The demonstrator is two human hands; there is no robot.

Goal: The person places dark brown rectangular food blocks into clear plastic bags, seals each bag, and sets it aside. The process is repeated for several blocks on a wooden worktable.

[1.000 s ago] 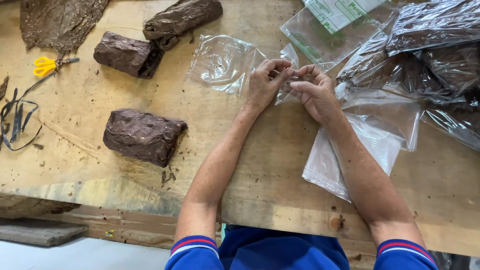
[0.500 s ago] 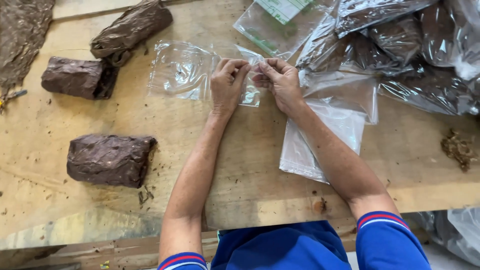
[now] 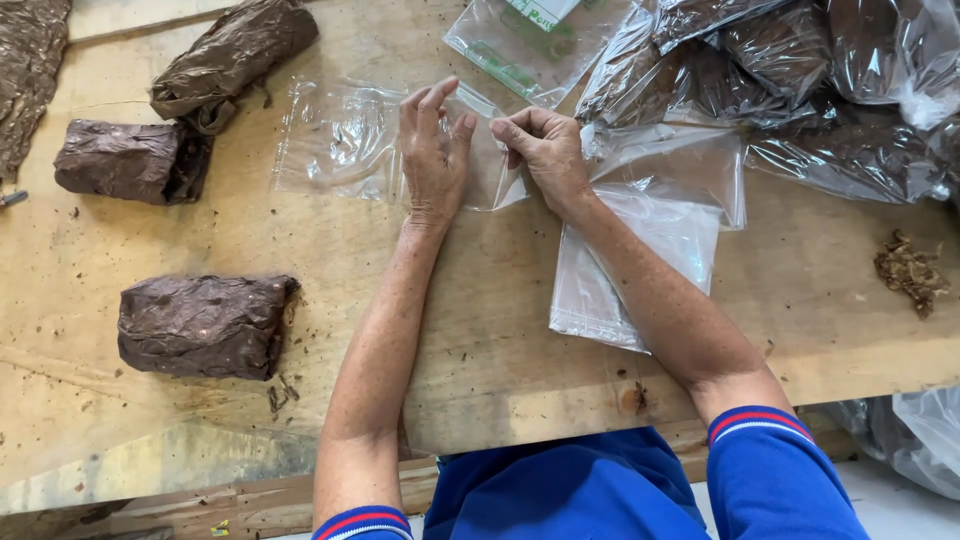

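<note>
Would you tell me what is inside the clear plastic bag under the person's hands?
The clear plastic bag looks empty; the wooden table shows through it. The left hand and right hand cover its right end, so that part cannot be checked.
</note>
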